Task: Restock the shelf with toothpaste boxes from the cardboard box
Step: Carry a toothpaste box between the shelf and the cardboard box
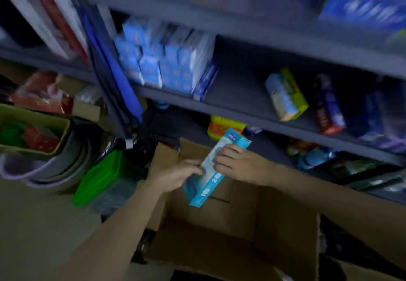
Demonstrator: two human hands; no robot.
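A teal toothpaste box (214,168) is held tilted above the open carton (230,221), both hands on it: left hand (179,175) fingers curl round its lower half, right hand (238,165) fingers pinch its upper edge. The shelf (237,96) already carries a blue stack (162,61) at left, with bare space beside it, so stocking seems partway. The carton's inside is dark and the picture blurred; what remains is unclear.

Dim storeroom — dark grey shelving (237,107), pale bare floor (44,225) at left
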